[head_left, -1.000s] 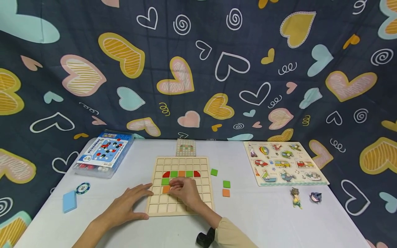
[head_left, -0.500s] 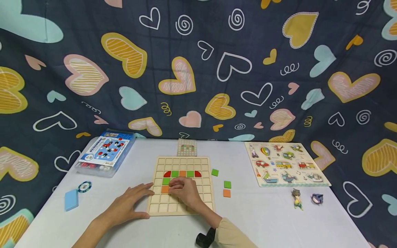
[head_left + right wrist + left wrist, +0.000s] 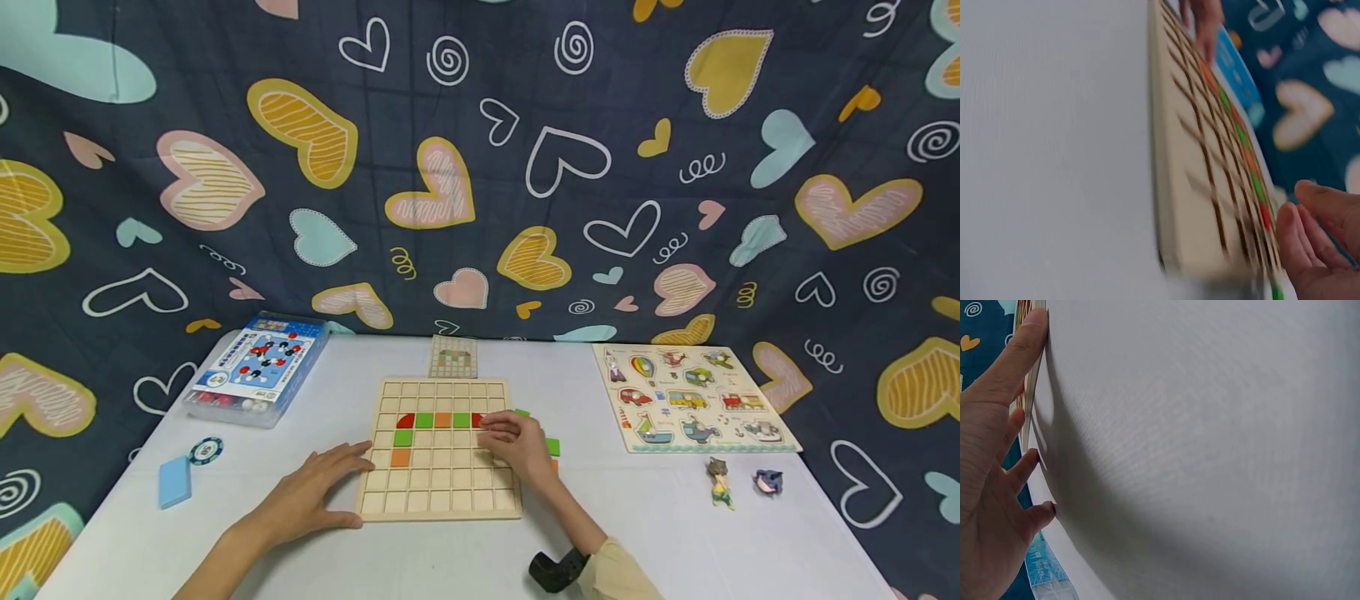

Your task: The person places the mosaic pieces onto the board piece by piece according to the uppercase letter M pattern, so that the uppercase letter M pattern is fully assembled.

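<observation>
A wooden grid board (image 3: 453, 479) lies on the white table. In one row sit a red rounded tile (image 3: 406, 421), a green tile (image 3: 424, 420), an orange tile (image 3: 443, 420), another green and a red one; a green and an orange tile (image 3: 400, 457) are below on the left. My left hand (image 3: 303, 496) touches the board's left edge with fairly straight fingers and thumb. My right hand (image 3: 521, 450) is over the board's right edge, fingers loosely bent, with no tile visible in them. It partly covers loose tiles, including a green tile (image 3: 552, 447).
A small pattern card (image 3: 453, 357) stands behind the board. At left are a boxed molecule set (image 3: 258, 367), a poker chip (image 3: 206, 451) and a blue block (image 3: 175, 482). On the right lie a picture puzzle (image 3: 690, 400) and two small figures, one a cat-like figurine (image 3: 719, 483).
My right hand has moved right from the orange tile at the board's left to the board's right edge. The orange tile stays in its cell, and my left hand keeps its place.
</observation>
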Demonstrator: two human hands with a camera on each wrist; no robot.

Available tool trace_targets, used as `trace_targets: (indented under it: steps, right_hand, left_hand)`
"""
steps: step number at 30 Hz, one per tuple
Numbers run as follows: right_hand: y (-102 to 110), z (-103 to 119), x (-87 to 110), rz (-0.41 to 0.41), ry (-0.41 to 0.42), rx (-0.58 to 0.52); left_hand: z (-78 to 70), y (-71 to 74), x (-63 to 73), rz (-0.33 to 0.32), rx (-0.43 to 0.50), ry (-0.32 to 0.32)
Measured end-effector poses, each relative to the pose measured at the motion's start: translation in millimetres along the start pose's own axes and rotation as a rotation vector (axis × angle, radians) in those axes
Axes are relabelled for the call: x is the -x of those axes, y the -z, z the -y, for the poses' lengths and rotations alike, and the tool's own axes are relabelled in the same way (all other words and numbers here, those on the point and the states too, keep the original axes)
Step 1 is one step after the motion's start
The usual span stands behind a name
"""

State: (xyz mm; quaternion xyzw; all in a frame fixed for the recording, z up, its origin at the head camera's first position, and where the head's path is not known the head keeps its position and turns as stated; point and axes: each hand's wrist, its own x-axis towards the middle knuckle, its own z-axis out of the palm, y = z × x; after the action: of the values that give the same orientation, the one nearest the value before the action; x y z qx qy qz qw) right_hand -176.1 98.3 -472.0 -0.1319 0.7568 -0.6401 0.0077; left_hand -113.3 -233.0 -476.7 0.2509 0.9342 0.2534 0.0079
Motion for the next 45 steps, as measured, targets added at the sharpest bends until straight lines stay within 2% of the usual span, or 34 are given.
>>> trace_targets:
  steps: [5, 8, 10, 12, 15, 17, 24, 30, 38, 45]
  right_hand:
    - [43, -10, -7.2, -0.124, -0.019, 0.077]
    - [62, -15, -14.5, -0.144, -0.037, 0.155]
    - [71, -18, -19.4, -0.108, -0.05, 0.212]
    - [76, -22, -24.4, -0.037, -0.055, 0.267]
    - [77, -27, -29.9, 0.056, -0.051, 0.336]
    - [75, -30, -32.1, 0.073, -0.046, 0.354]
    - [78, -37, -32.9, 0.047, -0.043, 0.26]
    - [78, -36, -30.4, -0.011, -0.071, 0.225]
    - [72, -34, -27.7, -0.086, -0.116, 0.127]
    - [61, -29, -23.3, -0.112, -0.099, 0.096]
  left_hand:
    - [0.3, 1.2, 0.2, 0.008, 0.005, 0.003]
    - [0.9, 1.7, 0.6, 0.013, 0.009, 0.008]
    - [1.4, 1.7, 1.2, 0.013, 0.009, 0.009]
    - [2.0, 1.2, 1.8, 0.009, 0.008, 0.005]
    - [2.6, 0.2, 2.4, 0.003, 0.001, -0.005]
    - [2.5, -0.5, 2.3, 0.002, 0.001, -0.012]
    - [2.3, -1.9, 2.0, -0.001, -0.001, -0.017]
    - [1.2, -0.5, 0.5, 0.006, 0.005, -0.011]
    - [0.2, 0.6, 0.7, 0.013, 0.01, 0.004]
    - [-0.6, 1.2, 0.5, 0.012, 0.012, 0.004]
